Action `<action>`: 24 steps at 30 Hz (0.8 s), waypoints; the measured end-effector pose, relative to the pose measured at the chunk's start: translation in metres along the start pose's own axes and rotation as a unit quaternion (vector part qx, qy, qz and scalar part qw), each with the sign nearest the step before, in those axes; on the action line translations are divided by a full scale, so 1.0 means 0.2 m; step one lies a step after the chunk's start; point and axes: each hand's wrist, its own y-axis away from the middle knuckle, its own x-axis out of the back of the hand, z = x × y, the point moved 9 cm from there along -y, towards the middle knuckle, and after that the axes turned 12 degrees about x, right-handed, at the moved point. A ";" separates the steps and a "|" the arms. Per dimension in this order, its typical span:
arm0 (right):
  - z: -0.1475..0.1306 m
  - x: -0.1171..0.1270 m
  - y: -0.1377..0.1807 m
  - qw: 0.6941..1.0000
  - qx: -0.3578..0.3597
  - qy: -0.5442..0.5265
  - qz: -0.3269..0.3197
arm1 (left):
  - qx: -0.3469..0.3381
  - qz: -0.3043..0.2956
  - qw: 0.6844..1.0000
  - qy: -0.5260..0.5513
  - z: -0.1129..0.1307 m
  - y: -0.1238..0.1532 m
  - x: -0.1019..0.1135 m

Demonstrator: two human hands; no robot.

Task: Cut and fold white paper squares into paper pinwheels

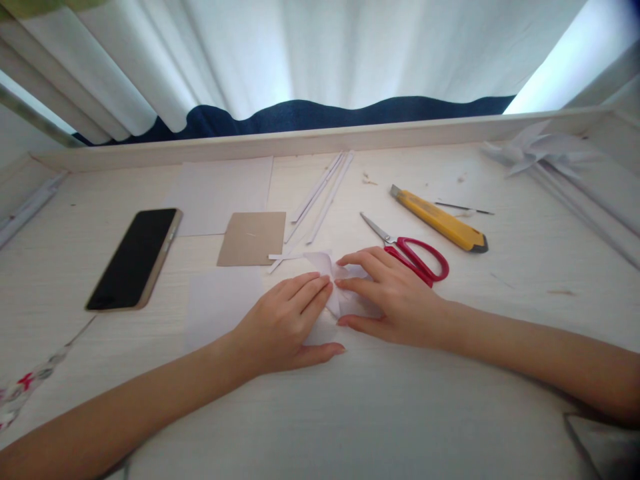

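Observation:
A white paper (320, 261) with curled, folded-over parts lies on the table between my two hands. My left hand (287, 320) rests on its left side, fingers stretched out together and thumb apart. From the other side my right hand (400, 297) touches the paper with spread fingertips, its palm over the right part. Much of the paper is hidden beneath my fingers. Just beyond my right hand are scissors (423, 260) with red handles, blades pointing away to the left. A flat white sheet (220, 300) lies partly under my left wrist.
A brown square card (253, 239), thin paper strips (320, 193) and another white sheet (225, 190) lie beyond my hands. A phone (135, 260) is at left. A yellow utility knife (440, 219), a thin dark rod (465, 208) and a paper pinwheel (540, 150) lie right.

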 end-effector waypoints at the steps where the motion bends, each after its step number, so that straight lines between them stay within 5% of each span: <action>1: 0.00 0.00 0.00 1.000 -0.002 -0.004 0.002 | -0.001 -0.001 1.000 0.000 0.00 0.00 0.00; 24: 0.01 -0.01 -0.01 1.000 -0.008 -0.003 -0.004 | 0.004 -0.010 1.000 0.001 -0.01 -0.01 0.00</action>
